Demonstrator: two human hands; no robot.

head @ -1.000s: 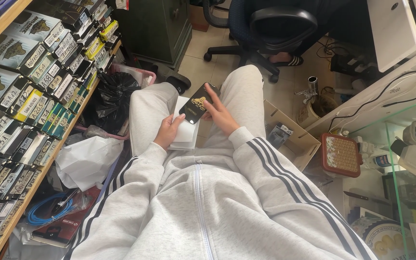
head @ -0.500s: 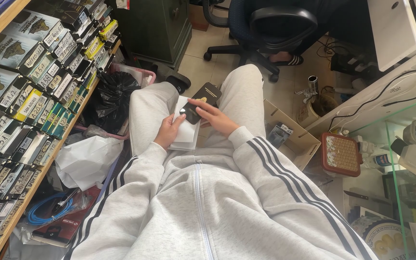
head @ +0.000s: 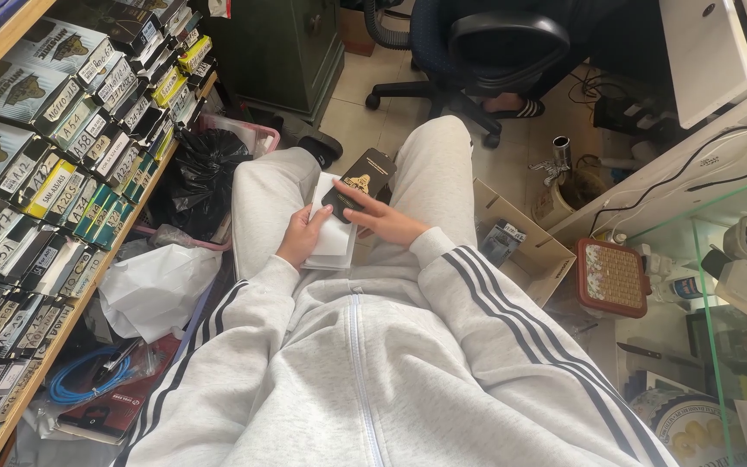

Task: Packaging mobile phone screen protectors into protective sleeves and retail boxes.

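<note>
The fingers of the right hand (head: 382,220) lie stretched over a flat black rectangular package with a gold emblem (head: 359,182), pinching its lower end, while the fingers of the left hand (head: 304,235) curl around the edge of a small stack of white flat boxes (head: 332,233) resting on the lap between the grey-trousered thighs. The black package sits tilted on top of that white stack, touching it.

To the left runs a long wooden shelf (head: 88,285) packed with rows of labelled flat boxes. Ahead stands a dark office chair on castors (head: 469,52), with a dark green metal cabinet (head: 283,47) beside it. A crumpled white plastic bag (head: 153,290) and a black plastic bag (head: 205,177) crowd the floor near the left knee. On the right, an open cardboard box (head: 520,251) sits just beside the right thigh, next to a glass display case (head: 711,285).
</note>
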